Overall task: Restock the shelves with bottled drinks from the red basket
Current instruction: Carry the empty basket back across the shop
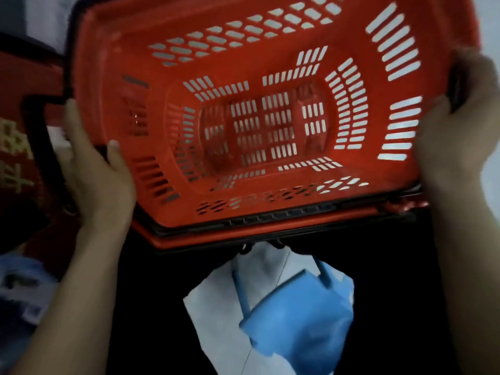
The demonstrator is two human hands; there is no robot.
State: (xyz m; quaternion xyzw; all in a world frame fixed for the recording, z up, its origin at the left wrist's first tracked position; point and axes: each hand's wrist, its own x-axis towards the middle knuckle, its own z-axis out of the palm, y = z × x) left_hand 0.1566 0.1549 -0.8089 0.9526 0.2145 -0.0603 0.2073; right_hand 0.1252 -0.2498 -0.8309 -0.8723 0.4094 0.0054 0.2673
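Observation:
The red basket fills the upper view, lifted and tipped so that I look straight into its slotted inside. No bottles show in it. My left hand grips its left rim, thumb over the edge beside the black handle. At the right rim, my right hand holds the other end with its fingers curled over the edge. No shelves or bottled drinks are in view.
A blue plastic stool stands on the pale floor below the basket. A red surface with gold lettering is at the left edge. Blurred packaged goods lie at the lower left. Dark areas flank the stool.

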